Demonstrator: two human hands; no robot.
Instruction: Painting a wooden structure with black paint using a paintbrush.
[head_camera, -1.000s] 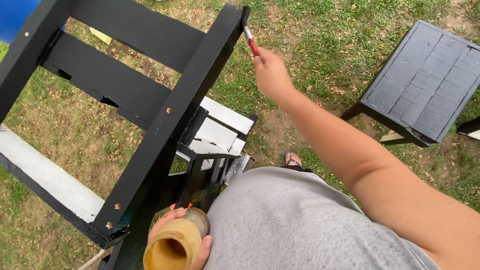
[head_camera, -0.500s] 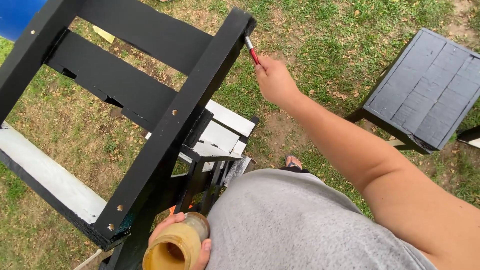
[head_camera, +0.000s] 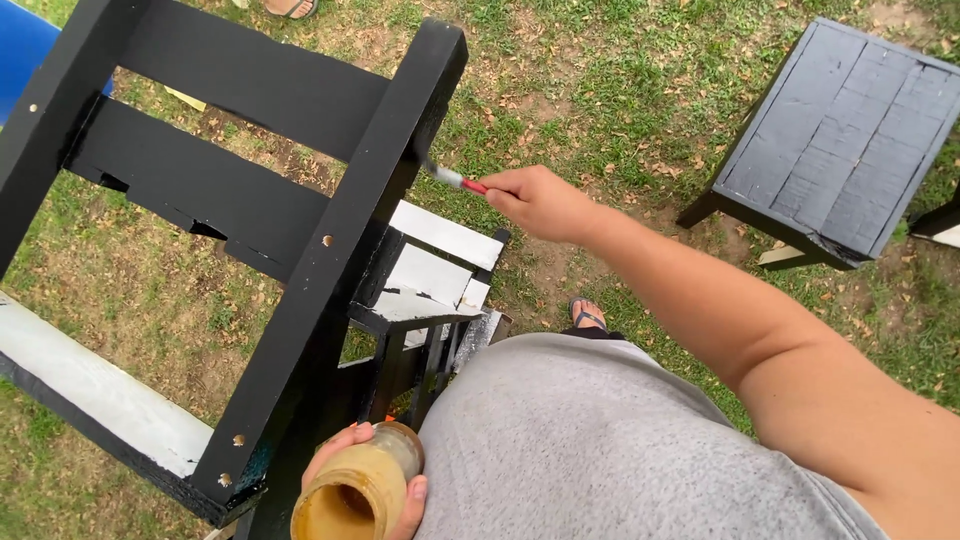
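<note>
My right hand (head_camera: 540, 200) grips a small paintbrush (head_camera: 455, 180) with a red handle and a metal ferrule. Its bristles touch the right side of a black-painted wooden post (head_camera: 340, 250) of a slatted frame. That frame has two black cross slats (head_camera: 200, 190) and leans over a smaller chair part with white slats (head_camera: 430, 270). My left hand (head_camera: 365, 480), low in the view, holds an open tan jar (head_camera: 355, 490) against my grey shirt. The jar's mouth faces the camera.
A small table with a black slatted top (head_camera: 840, 130) stands on the grass at the right. A white unpainted board (head_camera: 90, 390) runs along the frame's lower left. A blue thing (head_camera: 20, 50) shows at top left. A sandalled foot (head_camera: 588, 315) rests on bare soil.
My right hand has moved the brush down along the post's right side, from near its top end to lower on it. The jar hand stays put.
</note>
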